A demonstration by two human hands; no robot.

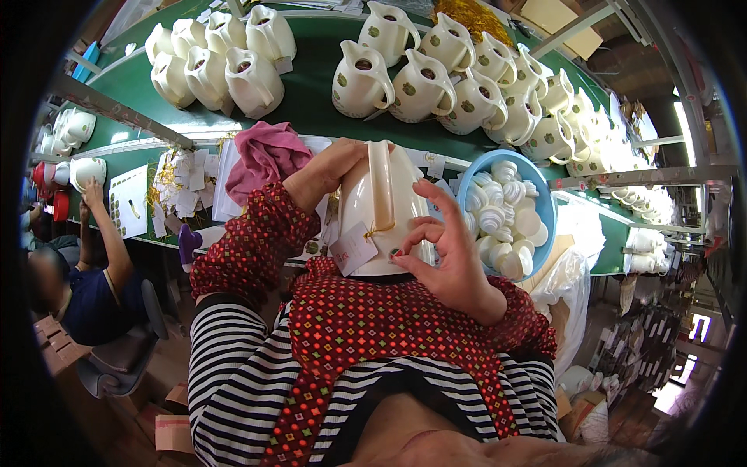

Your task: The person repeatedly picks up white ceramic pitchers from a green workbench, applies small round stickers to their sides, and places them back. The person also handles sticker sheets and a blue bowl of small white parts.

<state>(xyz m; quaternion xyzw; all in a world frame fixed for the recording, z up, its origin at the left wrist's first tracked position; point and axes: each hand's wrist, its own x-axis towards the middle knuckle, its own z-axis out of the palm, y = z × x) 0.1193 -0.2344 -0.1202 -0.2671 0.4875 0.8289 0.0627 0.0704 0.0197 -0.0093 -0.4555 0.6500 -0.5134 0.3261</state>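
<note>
A cream jug (359,194) stands upright against my lap, its long handle facing me. My left hand (338,162) is wrapped round its upper left side. A small white card tag (354,249) hangs on a gold cord from the handle. Low on the jug's right side, my right hand (447,253) pinches a small round sticker (394,254) between thumb and index finger at the surface. The other fingers of that hand are bent and lifted. The far side of the jug is hidden.
A blue basin (507,214) of white lids stands at the right. Beyond are rows of cream jugs (424,86) on the green table (311,101). A pink cloth (268,159) lies left of the jug, near tags on gold cords (187,179). A co-worker (105,296) sits far left.
</note>
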